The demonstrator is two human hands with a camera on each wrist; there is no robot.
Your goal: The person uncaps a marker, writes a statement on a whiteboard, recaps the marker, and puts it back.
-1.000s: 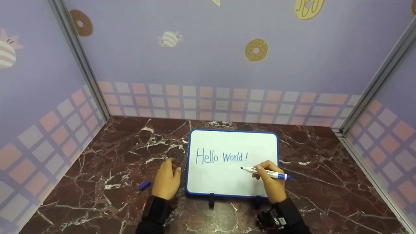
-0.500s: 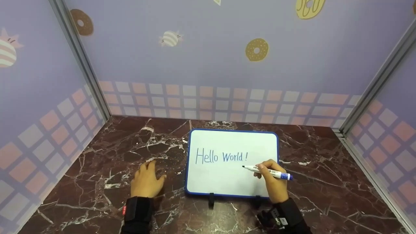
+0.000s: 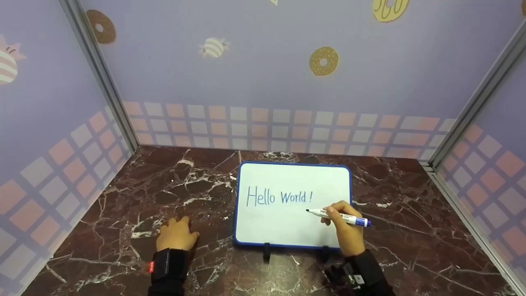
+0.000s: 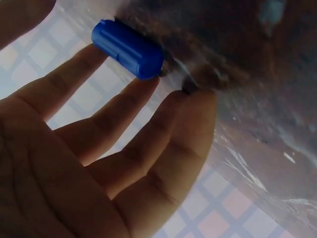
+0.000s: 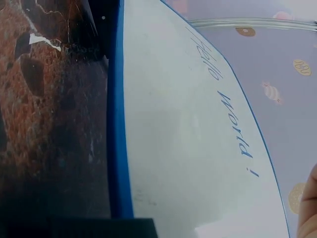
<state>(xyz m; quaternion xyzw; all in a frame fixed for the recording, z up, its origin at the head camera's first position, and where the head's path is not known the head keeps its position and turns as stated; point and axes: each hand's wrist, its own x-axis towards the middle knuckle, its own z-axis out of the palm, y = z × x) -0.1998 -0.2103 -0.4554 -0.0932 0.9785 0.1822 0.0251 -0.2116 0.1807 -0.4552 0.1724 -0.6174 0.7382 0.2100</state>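
In the head view my left hand rests low over the table to the left of the whiteboard, fingers spread and bent downward. The left wrist view shows a blue marker cap lying on the table, with two fingertips right at its side and the thumb apart from it. That cap is hidden beneath the hand in the head view. My right hand pinches an uncapped white marker with a blue end, its dark tip pointing left over the whiteboard. Blue handwriting on the board reads "Hello World!".
The blue-framed board stands on a dark red marbled table, with small black feet at its front edge. Purple patterned panels joined by metal posts enclose the table at the back and both sides.
My left hand has moved left from beside the board and come down over the blue cap, covering it in the head view. The right hand with the marker has shifted slightly right.
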